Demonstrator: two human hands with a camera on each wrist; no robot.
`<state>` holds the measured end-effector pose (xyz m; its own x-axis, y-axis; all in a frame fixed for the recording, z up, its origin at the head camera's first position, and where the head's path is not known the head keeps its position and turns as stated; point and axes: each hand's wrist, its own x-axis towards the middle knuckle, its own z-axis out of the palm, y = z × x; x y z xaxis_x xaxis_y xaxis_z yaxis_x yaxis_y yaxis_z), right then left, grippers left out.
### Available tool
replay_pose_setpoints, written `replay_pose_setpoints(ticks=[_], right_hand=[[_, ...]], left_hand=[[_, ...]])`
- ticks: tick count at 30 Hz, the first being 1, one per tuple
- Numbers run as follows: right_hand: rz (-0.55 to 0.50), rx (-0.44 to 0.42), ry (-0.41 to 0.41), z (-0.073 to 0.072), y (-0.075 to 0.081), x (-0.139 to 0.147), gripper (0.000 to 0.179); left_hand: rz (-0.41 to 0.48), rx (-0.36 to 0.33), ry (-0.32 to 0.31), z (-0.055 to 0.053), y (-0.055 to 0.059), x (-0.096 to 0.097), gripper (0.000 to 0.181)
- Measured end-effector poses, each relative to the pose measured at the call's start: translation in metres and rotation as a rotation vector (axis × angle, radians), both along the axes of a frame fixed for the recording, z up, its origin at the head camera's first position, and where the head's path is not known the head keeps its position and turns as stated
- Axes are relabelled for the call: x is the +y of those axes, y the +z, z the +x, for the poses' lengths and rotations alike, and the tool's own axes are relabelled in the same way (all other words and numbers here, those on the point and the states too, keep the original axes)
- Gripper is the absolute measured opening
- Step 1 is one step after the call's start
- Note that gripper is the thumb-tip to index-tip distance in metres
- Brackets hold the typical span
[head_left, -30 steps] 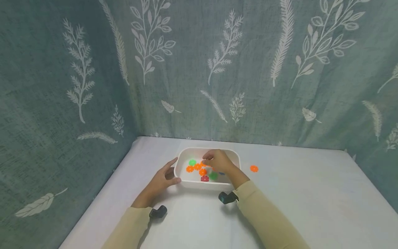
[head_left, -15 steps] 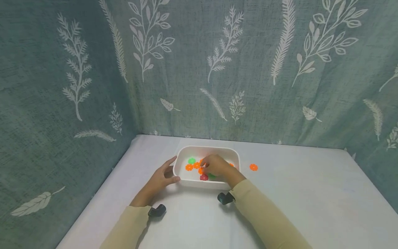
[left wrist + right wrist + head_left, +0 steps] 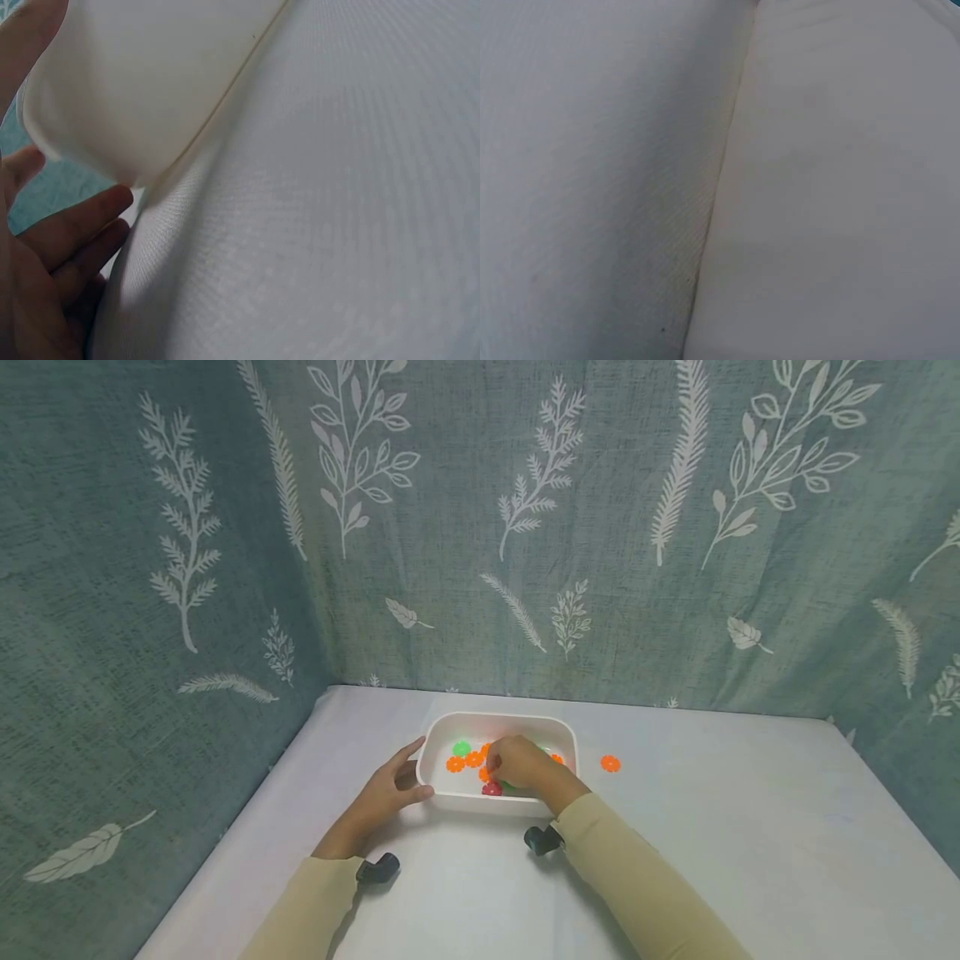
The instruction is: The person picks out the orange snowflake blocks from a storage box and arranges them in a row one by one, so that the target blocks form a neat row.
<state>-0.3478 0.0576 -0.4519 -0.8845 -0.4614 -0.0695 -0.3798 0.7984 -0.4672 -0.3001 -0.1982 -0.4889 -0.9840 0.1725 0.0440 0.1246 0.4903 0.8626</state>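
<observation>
A white plastic tub stands on the white cloth and holds several small notched plastic discs. My left hand grips its left end, thumb at the near corner and fingers around the far side; the left wrist view shows the fingers against the tub's end. My right hand reaches down inside with bent fingers, its fingertips just above the red disc. I cannot tell whether they pinch a disc. Orange discs and a light green disc lie left of it. The right wrist view shows only tub wall and cloth.
One orange disc lies on the cloth to the right of the tub. Another orange disc shows inside, past my right wrist. A leaf-patterned green curtain hangs behind the table and along its left side.
My right hand has come down and slightly nearer inside the tub, from the orange discs to beside the red one. My left hand keeps its hold on the tub's end.
</observation>
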Motion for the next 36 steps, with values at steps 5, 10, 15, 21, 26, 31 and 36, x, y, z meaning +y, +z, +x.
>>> replay_pose_setpoints(ticks=[5, 10, 15, 21, 26, 31, 36], right_hand=[[0.014, -0.02, -0.04, -0.001, -0.001, -0.001, 0.008], [0.025, -0.019, -0.055, -0.001, 0.0, -0.001, 0.018], [0.014, -0.029, -0.063, 0.001, 0.001, 0.0, 0.021], [0.004, -0.042, -0.089, 0.002, 0.001, -0.002, 0.021], [-0.025, -0.045, -0.088, 0.003, 0.003, 0.0, 0.023], [-0.087, -0.036, -0.062, 0.003, 0.005, 0.007, 0.026], [-0.154, -0.035, -0.075, 0.003, 0.011, 0.019, 0.027]], left_hand=[[0.011, -0.004, 0.0, -0.002, -0.002, -0.001, 0.094], [0.004, -0.004, 0.007, -0.003, -0.004, -0.002, 0.094], [-0.001, -0.006, 0.01, -0.003, -0.004, -0.001, 0.095], [0.003, -0.014, 0.019, -0.003, -0.004, -0.001, 0.095], [-0.006, -0.016, 0.03, -0.004, -0.003, 0.0, 0.095], [-0.005, -0.009, 0.024, -0.002, -0.004, -0.001, 0.094], [-0.01, -0.002, 0.019, -0.001, -0.003, -0.001, 0.094]])
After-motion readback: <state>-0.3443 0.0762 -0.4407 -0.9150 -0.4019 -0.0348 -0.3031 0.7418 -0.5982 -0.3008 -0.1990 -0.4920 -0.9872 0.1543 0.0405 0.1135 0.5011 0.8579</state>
